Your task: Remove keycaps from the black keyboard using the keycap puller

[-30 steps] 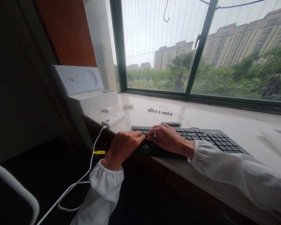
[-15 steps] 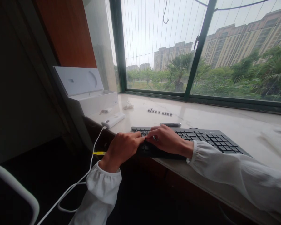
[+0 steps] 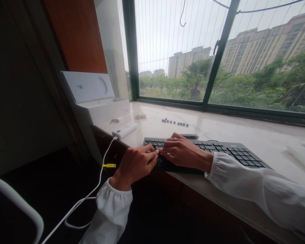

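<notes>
A black keyboard (image 3: 234, 151) lies along the front edge of the pale sill. Over its left end my left hand (image 3: 138, 162) has thumb and fingers pressed together at the keys. My right hand (image 3: 184, 152) rests across the keys from the right, its fingertips bunched and meeting those of my left hand. Whatever is between the fingertips is too small to make out. Behind the keyboard, several small dark keycaps (image 3: 175, 122) sit in a row, and a silver-grey pen-like tool (image 3: 190, 136) lies just beyond my right hand.
An open white box (image 3: 104, 109) stands at the left of the sill (image 3: 213, 127). In front of it are a white power bank (image 3: 124, 130) with a white cable (image 3: 101, 176) hanging off the edge, and a small white piece (image 3: 117, 119). Crumpled clear plastic (image 3: 301, 154) lies at the right.
The fingers of both hands have shifted slightly at the keys, and those of my left hand are bent differently. The whole view has moved a little.
</notes>
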`<state>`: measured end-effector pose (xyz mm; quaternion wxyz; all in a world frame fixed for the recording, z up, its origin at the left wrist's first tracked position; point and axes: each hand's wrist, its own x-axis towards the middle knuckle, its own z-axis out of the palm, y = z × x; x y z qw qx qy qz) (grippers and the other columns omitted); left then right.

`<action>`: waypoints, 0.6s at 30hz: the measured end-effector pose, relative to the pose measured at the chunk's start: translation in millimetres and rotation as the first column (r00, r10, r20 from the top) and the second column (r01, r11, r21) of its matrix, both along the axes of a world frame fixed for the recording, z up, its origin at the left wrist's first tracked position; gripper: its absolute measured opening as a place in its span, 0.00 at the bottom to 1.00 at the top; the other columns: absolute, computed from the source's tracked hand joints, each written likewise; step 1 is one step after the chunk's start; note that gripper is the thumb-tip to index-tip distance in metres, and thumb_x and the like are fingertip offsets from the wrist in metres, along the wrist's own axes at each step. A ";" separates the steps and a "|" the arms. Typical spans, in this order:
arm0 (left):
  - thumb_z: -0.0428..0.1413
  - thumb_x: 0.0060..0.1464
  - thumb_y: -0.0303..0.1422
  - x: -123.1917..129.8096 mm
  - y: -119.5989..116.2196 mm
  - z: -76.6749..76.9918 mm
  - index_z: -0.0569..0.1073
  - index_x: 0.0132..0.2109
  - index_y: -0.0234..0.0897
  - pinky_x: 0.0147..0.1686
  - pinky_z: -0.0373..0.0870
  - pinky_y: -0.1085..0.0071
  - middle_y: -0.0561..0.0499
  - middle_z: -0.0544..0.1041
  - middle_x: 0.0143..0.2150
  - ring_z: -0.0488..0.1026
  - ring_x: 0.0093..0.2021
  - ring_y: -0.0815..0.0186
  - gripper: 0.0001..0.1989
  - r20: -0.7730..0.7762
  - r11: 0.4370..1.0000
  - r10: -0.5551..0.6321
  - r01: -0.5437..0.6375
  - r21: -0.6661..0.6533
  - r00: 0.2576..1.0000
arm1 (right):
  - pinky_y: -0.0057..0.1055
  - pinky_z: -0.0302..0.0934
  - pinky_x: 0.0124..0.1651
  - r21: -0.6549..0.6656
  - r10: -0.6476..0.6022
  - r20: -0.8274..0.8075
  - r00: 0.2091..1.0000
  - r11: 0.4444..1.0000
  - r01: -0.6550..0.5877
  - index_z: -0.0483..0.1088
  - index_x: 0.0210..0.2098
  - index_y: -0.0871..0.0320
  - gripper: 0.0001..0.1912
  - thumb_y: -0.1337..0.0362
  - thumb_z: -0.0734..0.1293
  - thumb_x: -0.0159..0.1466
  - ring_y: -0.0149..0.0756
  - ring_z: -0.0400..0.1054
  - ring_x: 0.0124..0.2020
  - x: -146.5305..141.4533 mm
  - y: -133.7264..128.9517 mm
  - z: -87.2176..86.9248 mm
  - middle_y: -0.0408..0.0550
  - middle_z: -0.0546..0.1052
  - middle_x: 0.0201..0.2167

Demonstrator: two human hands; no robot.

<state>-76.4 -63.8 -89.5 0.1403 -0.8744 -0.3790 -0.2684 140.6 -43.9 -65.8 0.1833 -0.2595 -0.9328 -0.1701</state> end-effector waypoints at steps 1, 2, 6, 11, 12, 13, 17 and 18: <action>0.48 0.65 0.37 0.3 -0.5 0.0 0.76 0.43 0.47 0.28 0.58 0.68 0.59 0.78 0.41 0.76 0.37 0.70 0.12 0.010 1.000 0.006 -0.006 -0.008 1.000 | 0.34 0.51 0.42 -0.011 0.010 0.013 1.000 1.000 -0.010 0.74 0.35 0.58 0.15 0.63 0.58 0.70 0.32 0.65 0.31 0.6 0.4 0.8 0.46 0.76 0.29; 0.48 0.64 0.37 0.7 -1.1 0.2 0.77 0.43 0.47 0.28 0.57 0.68 0.59 0.78 0.41 0.76 0.37 0.70 0.12 0.020 1.000 0.013 -0.013 -0.016 1.000 | 0.34 0.51 0.42 -0.030 0.022 0.022 1.000 0.999 -0.021 0.74 0.36 0.58 0.15 0.63 0.57 0.70 0.32 0.65 0.32 1.4 0.8 1.5 0.46 0.76 0.30; 0.49 0.64 0.36 2.8 -3.7 1.1 0.77 0.41 0.47 0.27 0.57 0.69 0.59 0.78 0.41 0.75 0.36 0.70 0.11 0.047 0.999 0.038 -0.036 -0.041 0.998 | 0.34 0.53 0.43 -0.094 0.055 0.009 0.998 0.994 -0.053 0.74 0.40 0.58 0.14 0.63 0.57 0.70 0.32 0.66 0.33 4.4 1.0 3.1 0.47 0.76 0.31; 0.49 0.63 0.35 6.3 -5.1 1.4 0.77 0.38 0.45 0.26 0.55 0.69 0.59 0.79 0.40 0.75 0.35 0.71 0.12 0.072 0.997 0.056 -0.052 -0.059 0.996 | 0.35 0.53 0.41 -0.119 0.063 -0.006 0.998 0.991 -0.063 0.73 0.38 0.58 0.14 0.64 0.56 0.70 0.33 0.66 0.33 4.1 -0.6 3.0 0.48 0.76 0.32; 0.49 0.63 0.35 7.0 -5.2 1.5 0.77 0.37 0.45 0.26 0.55 0.69 0.59 0.79 0.39 0.75 0.35 0.71 0.12 0.077 0.997 0.059 -0.054 -0.063 0.995 | 0.35 0.53 0.41 -0.119 0.065 -0.010 0.998 0.991 -0.066 0.73 0.38 0.57 0.14 0.64 0.56 0.70 0.33 0.66 0.33 3.9 -0.6 2.7 0.48 0.76 0.31; 0.49 0.63 0.35 7.6 -5.3 1.6 0.77 0.36 0.45 0.26 0.55 0.69 0.59 0.78 0.39 0.75 0.35 0.71 0.12 0.080 0.996 0.063 -0.058 -0.067 0.995 | 0.35 0.53 0.41 -0.118 0.067 -0.012 0.998 0.991 -0.068 0.72 0.38 0.58 0.13 0.65 0.57 0.70 0.33 0.66 0.33 3.7 -0.5 2.3 0.48 0.76 0.31; 0.49 0.63 0.35 9.1 -5.9 2.1 0.76 0.34 0.44 0.26 0.55 0.69 0.59 0.78 0.37 0.74 0.33 0.72 0.12 0.091 0.994 0.082 -0.076 -0.073 0.992 | 0.34 0.52 0.40 -0.091 0.071 -0.004 0.997 0.993 -0.071 0.72 0.37 0.59 0.13 0.65 0.57 0.70 0.32 0.65 0.33 3.1 0.6 1.4 0.46 0.75 0.31; 0.50 0.62 0.35 9.2 -6.1 2.1 0.76 0.34 0.44 0.26 0.55 0.69 0.60 0.78 0.37 0.74 0.33 0.72 0.12 0.093 0.994 0.084 -0.078 -0.073 0.992 | 0.34 0.52 0.40 -0.086 0.070 0.000 0.998 0.994 -0.070 0.72 0.38 0.59 0.13 0.64 0.56 0.70 0.32 0.65 0.33 3.0 0.6 1.5 0.46 0.75 0.31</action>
